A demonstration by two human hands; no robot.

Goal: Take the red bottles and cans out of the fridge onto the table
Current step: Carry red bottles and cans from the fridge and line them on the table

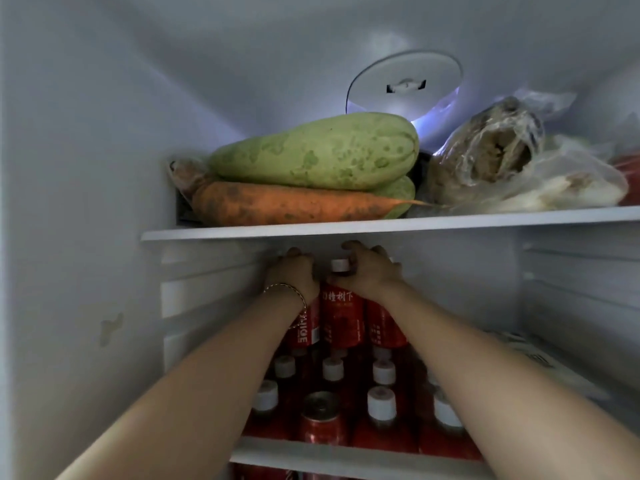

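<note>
1. A red plastic bottle with a white cap (pixel 343 317) stands upright, cap up, at the back of the white fridge shelf (pixel 346 455).
2. The right hand (pixel 372 271) grasps its neck.
3. The left hand (pixel 292 273) curls over a neighbouring red bottle (pixel 304 329); I cannot tell whether it grips.

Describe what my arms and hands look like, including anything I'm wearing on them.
The left forearm and right forearm are bare, with no sleeves in view. Neither the left hand nor the right hand wears a glove. A thin, gold-coloured chain bracelet circles the left wrist; the right wrist carries nothing. Rings cannot be made out.
</note>
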